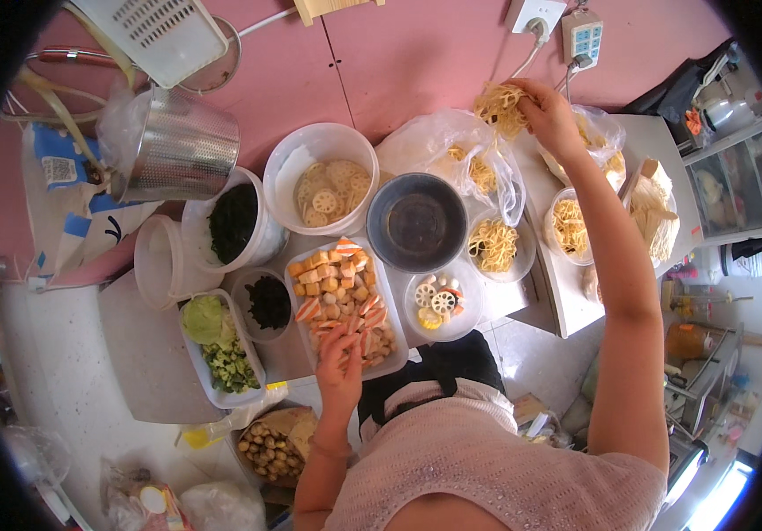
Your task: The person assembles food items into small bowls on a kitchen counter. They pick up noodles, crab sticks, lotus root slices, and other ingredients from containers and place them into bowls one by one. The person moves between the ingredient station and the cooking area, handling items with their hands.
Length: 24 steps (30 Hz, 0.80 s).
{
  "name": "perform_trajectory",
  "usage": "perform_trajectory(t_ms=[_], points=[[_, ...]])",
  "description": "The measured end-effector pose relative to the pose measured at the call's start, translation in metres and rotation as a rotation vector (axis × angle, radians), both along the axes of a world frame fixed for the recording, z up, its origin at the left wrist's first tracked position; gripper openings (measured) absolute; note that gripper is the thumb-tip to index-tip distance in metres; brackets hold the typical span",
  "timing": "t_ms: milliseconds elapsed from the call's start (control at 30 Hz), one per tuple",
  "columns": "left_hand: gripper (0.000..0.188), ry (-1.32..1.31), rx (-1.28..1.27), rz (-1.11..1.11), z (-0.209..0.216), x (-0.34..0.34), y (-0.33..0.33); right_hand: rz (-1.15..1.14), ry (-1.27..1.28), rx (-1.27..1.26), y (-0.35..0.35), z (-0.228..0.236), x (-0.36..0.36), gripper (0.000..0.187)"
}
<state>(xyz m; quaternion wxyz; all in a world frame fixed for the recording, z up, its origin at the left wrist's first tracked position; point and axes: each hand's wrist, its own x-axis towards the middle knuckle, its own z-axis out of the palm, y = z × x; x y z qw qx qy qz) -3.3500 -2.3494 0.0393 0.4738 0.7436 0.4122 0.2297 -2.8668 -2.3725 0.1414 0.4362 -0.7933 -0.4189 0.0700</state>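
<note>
Watch for strands dropping along the tabletop's (pixel 137 363) far edge, toward the right: likely cause, noodles (pixel 498 108) hanging loose from the right hand's (pixel 547 115) bunched grip. Guard against snagging the open bag (pixel 416 142) just below. At the near edge, avoid tipping the tray (pixel 396 354) through a bump from the left hand (pixel 339 365). Note pose: right arm (pixel 629 292) reaching far forward, almost straight; left fingers low over tray, close together; impossible to tell whether holding anything.

Kitchen: noodles (pixel 500 108), lotus-root slices (pixel 332 195), cut greens (pixel 230 365), perforated metal strainer (pixel 184 146).
</note>
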Motion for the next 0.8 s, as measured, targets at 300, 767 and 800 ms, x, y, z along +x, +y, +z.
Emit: perform_trajectory(t_ms=[300,767,800], points=[[0.019,0.02,0.087,-0.072,-0.017,-0.016,0.003,0.177,0.256,0.22,-0.066,0.081,-0.082,0.027],[0.019,-0.004,-0.076,-0.199,-0.014,0.013,-0.005,0.383,0.144,-0.541,-0.119,-0.163,-0.217,0.046],[0.019,0.004,-0.059,-0.21,-0.017,0.013,-0.006,0.359,0.14,-0.476,-0.123,-0.163,-0.214,0.048]])
